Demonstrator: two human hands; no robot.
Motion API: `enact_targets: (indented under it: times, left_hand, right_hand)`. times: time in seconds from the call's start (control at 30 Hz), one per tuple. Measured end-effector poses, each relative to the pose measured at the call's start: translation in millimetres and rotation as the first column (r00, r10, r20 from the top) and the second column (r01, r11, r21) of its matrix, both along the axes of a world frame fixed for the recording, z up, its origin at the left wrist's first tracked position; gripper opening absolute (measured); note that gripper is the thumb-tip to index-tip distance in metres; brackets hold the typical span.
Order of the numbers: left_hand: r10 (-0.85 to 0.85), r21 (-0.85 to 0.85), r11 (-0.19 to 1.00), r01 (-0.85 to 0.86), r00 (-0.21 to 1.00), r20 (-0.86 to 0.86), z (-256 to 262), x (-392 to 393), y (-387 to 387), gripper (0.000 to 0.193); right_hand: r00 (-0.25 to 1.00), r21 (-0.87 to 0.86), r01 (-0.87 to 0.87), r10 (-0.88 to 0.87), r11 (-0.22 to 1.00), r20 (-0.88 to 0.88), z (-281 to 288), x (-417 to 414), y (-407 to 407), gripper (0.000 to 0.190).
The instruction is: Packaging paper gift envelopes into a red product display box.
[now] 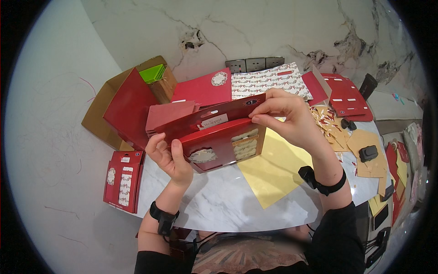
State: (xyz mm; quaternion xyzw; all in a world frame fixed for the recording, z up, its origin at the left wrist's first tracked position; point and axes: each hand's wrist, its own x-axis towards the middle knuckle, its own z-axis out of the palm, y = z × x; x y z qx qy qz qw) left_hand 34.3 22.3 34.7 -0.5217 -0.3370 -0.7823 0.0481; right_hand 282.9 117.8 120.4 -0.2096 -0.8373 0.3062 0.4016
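Both hands hold a red cardboard packet (222, 147) above the marble-patterned table (219, 198). Two cut-out windows in its front show a pale ornate label and patterned pale-green paper. A red header panel (232, 111) with a hang slot rises behind the packet's top edge. My left hand (172, 159) grips the left end, thumb in front. At the upper right corner, the thumb and fingers of my right hand (285, 114) pinch the panel and top edge. Underneath lies a yellow paper sheet (280, 167), partly covered by packet and hand.
Red window packs (123, 181) are stacked at the left edge. Behind stand an open cardboard box (99, 113), pink envelopes (169, 116) and bow-patterned paper wallets (270, 82). Red card sheets (349, 96), paper scraps (325, 126) and a black object (368, 153) occupy the right.
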Motion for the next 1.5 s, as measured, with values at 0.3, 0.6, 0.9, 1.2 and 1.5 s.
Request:
enact_targets:
  times: [0.3,0.6,0.9,1.2,1.5]
  left_hand:
    - [-0.015,-0.134,0.991,-0.006,0.987,-0.157,-13,-21,-11,0.009]
    - [0.084,-0.153,0.983,-0.105,0.987,-0.137,-9,-12,-11,0.012]
    - [-0.211,-0.154,0.959,0.236,0.964,0.162,9,2,-11,0.047]
    - [-0.169,-0.036,0.985,0.172,0.983,0.07,-1,-7,-7,0.05]
    - [-0.03,-0.056,0.998,0.003,0.871,-0.489,1,-45,-9,0.046]
  right_hand:
    - [0.993,0.11,-0.113,0.107,0.988,0.053,-7,-6,-7,0.012]
    - [0.99,0.092,-0.11,0.101,0.99,0.1,1,0,-16,0.014]
    - [0.997,0.162,-0.026,0.015,0.986,0.07,5,-8,-30,0.01]
    - [0.996,0.116,0.001,-0.011,0.993,0.086,4,-13,-35,0.011]
    - [0.997,0.125,-0.036,0.027,0.991,0.077,4,-4,-27,0.014]
